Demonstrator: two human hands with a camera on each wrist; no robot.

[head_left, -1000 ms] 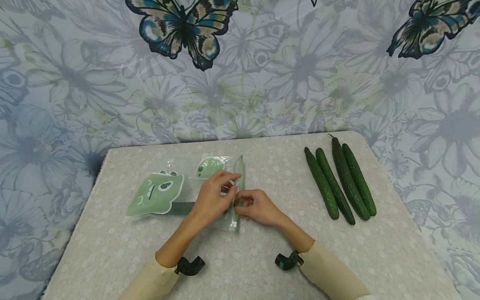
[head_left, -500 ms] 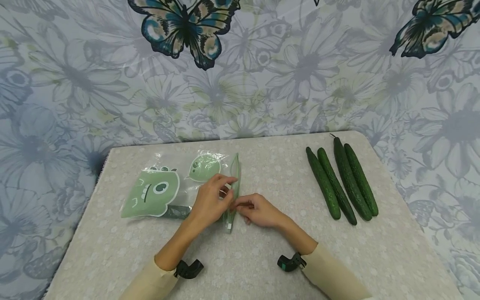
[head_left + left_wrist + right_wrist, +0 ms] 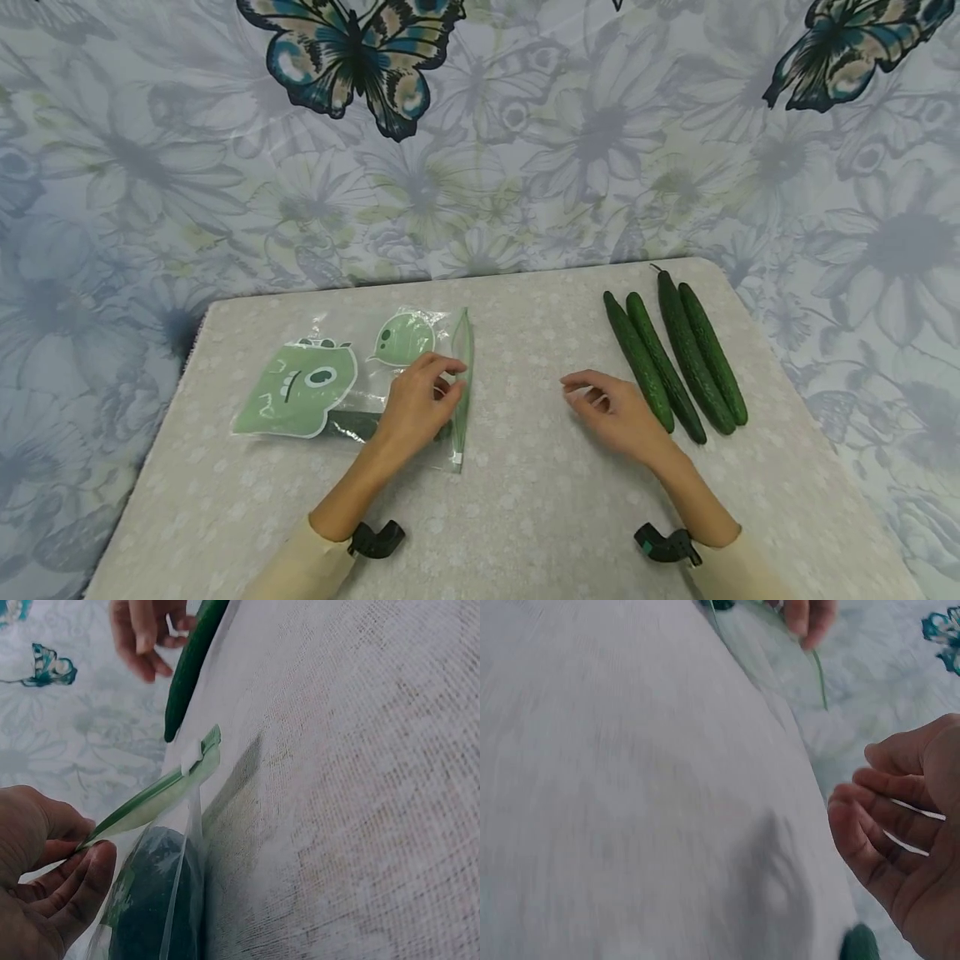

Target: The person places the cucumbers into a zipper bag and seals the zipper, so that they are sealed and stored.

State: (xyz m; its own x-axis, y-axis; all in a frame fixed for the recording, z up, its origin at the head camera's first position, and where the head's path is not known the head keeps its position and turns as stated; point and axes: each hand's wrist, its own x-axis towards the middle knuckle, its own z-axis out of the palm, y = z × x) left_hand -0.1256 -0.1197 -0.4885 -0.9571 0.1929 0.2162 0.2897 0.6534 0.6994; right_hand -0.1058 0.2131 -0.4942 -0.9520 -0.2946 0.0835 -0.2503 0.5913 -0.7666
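Observation:
A clear zip bag (image 3: 303, 392) with green cartoon prints lies on the left of the table, a dark green cucumber (image 3: 150, 900) inside it. My left hand (image 3: 420, 400) pinches the upper layer of the bag's green zip edge (image 3: 142, 799) between thumb and fingers, and the mouth gapes a little. A white slider (image 3: 192, 756) sits near the strip's end. My right hand (image 3: 611, 417) is apart from the bag, fingers loosely bent and holding nothing, just left of several cucumbers (image 3: 637, 362) lying side by side at the right.
A pale patterned cloth covers the table (image 3: 517, 517). Behind it hangs a floral backdrop (image 3: 495, 183) with butterflies, close to the table's rear edge.
My right hand has let go of the bag's zip edge and moved right, towards the cucumbers. My left hand keeps its pinch on the edge; the bag has shifted slightly left.

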